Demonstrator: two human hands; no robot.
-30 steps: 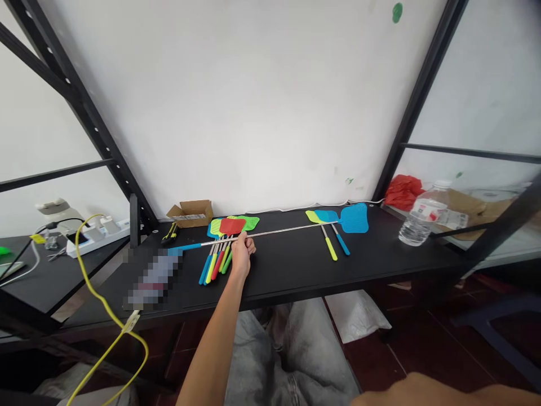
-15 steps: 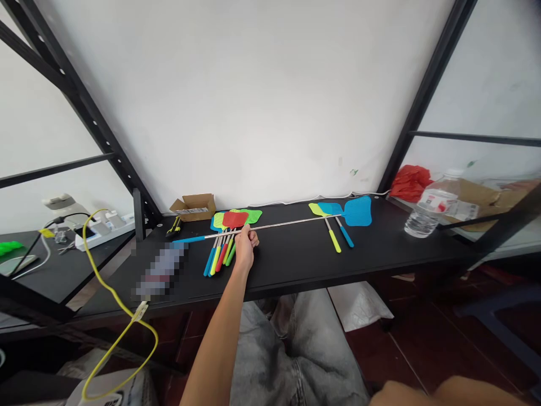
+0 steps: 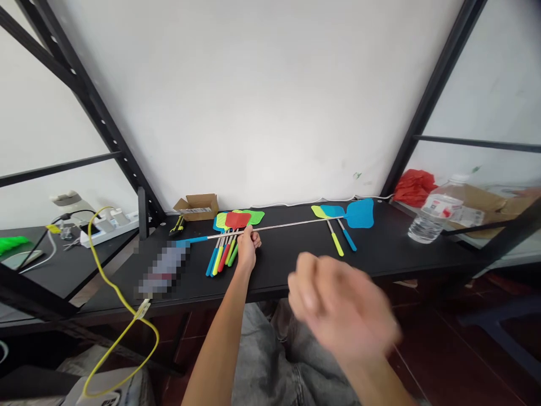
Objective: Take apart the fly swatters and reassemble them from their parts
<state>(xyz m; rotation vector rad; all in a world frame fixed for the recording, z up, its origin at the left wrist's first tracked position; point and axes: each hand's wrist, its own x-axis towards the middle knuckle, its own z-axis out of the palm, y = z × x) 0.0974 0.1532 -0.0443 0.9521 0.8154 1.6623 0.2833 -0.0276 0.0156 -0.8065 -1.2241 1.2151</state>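
My left hand [image 3: 248, 247] is closed around the thin metal shaft of a blue fly swatter [image 3: 360, 213], stretched out long across the table. Its blue paddle points right and its blue handle points left. My right hand [image 3: 340, 304], blurred by motion, is in front of the table edge with its fingers bent; whether it holds anything is unclear. Just left of my left hand lies a fanned pile of short fly swatters [image 3: 238, 219] with red, green, yellow and blue parts. Near the long swatter's paddle lie a yellow fly swatter [image 3: 337, 244] and a shorter blue one [image 3: 349, 239].
On the black table [image 3: 279, 265] are a small open cardboard box [image 3: 198, 207], a yellow-black cutter [image 3: 177, 226] and a pixelated item [image 3: 164, 270] with a yellow cable [image 3: 101, 276]. A water bottle [image 3: 435, 217] and red bag [image 3: 416, 187] stand right. Black frame posts rise at both sides.
My right hand has come up from the bottom right edge toward the table. My left hand keeps its grip on the long blue fly swatter. The view has shifted slightly.
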